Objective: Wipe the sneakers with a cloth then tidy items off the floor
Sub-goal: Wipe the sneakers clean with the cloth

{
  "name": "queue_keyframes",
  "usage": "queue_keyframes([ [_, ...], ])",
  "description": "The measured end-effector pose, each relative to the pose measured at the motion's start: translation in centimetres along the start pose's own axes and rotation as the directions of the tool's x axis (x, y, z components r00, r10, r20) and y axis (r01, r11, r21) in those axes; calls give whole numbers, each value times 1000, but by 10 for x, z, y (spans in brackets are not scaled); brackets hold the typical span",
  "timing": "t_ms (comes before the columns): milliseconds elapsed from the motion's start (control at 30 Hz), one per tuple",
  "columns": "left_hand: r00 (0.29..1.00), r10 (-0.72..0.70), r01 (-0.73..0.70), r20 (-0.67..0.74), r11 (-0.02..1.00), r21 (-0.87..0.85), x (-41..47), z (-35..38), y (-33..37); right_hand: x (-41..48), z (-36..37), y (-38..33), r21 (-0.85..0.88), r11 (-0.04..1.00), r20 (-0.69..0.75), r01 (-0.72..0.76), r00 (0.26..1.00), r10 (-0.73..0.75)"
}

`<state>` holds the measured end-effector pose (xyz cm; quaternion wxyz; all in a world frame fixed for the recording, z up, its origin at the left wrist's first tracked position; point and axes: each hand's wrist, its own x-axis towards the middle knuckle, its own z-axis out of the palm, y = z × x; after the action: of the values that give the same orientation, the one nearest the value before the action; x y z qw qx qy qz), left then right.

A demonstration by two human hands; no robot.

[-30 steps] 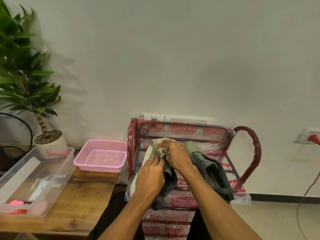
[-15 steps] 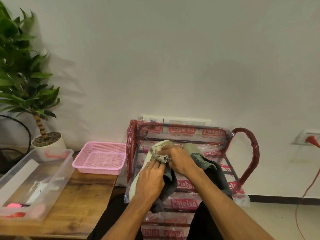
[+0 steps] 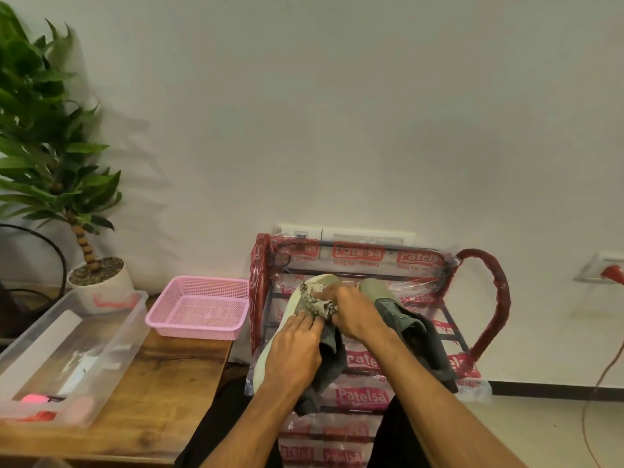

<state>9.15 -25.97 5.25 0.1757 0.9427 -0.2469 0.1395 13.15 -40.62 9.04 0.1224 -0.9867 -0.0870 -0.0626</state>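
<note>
**Cloth on the sneaker, over the rack**

Nearest me, my left hand lies flat on the sneaker, fingers nearly straight and pressed against its upper. The sneaker is turned on its side with the pale sole facing left, at the left end of the rack's top shelf. I cannot tell whether it rests on the shelf or only in my hands. Just beyond, my right hand is curled round the bunched cloth and holds it against the sneaker near the toe, touching my left fingertips.

The second sneaker, dark grey with a greenish toe, lies just right of my right wrist on the same shelf, toe toward the wall. The rack is wrapped in clear plastic with red labels.

To the left, a clear plastic box sits along the wooden bench's left edge. A pink basket stands at the bench's far right corner, just beside the rack, and a potted plant at its far left.
</note>
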Motion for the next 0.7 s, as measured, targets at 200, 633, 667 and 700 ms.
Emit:
queue_keyframes([
  [200, 999, 43, -43, -19, 999, -16, -3, 9, 1, -6, 10, 10, -124, 990, -61, 59, 996, -67],
  [633, 998, 69, -69, -13, 998, 10, -6, 9, -6, 26, -1, 22, -182, 964, -115, -194, 978, 175],
  [667, 998, 63, -63, -18, 998, 11, -6, 9, -6, 25, -2, 19, -151, 973, -118, -176, 980, 160],
  [700, 998, 60, -59, -26, 998, 11, -5, 9, -5, 23, -2, 15, -128, 978, -124, -164, 981, 149],
])
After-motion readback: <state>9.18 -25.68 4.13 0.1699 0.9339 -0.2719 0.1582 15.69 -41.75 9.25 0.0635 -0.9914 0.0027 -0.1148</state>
